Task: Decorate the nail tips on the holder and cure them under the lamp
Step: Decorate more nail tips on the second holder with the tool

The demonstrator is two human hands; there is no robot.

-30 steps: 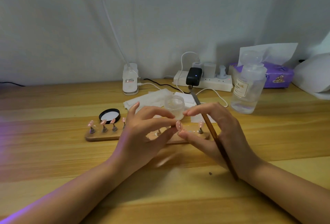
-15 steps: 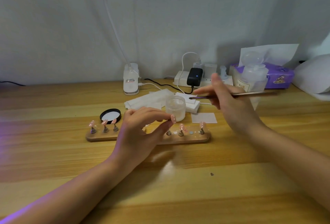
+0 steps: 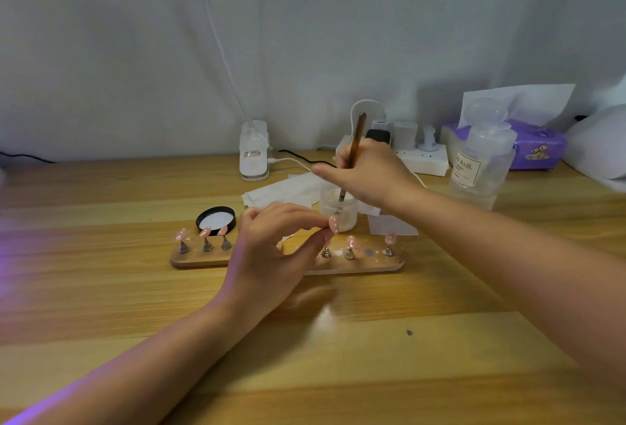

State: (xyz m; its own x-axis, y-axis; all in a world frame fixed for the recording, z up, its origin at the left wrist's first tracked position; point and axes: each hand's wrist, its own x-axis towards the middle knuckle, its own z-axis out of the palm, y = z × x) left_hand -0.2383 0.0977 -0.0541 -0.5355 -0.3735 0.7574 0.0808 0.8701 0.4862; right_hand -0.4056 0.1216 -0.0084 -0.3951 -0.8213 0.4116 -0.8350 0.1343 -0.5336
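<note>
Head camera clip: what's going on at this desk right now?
A person is decorating press-on nail tips at a wooden table. The left hand pinches one pink nail tip just above the wooden holder, where other tips stand on small metal stands. The right hand holds a brush upright with its tip dipped into a small clear jar. The jar's black lid lies behind the holder. No curing is visible at this moment.

Count: 6 pink nail tips (image 3: 204,231), 1 wooden holder (image 3: 359,265), 1 brush (image 3: 354,146), 1 small jar (image 3: 339,212), 1 black lid (image 3: 215,220), 1 clear bottle (image 3: 481,160), 2 hands (image 3: 271,255).
</note>
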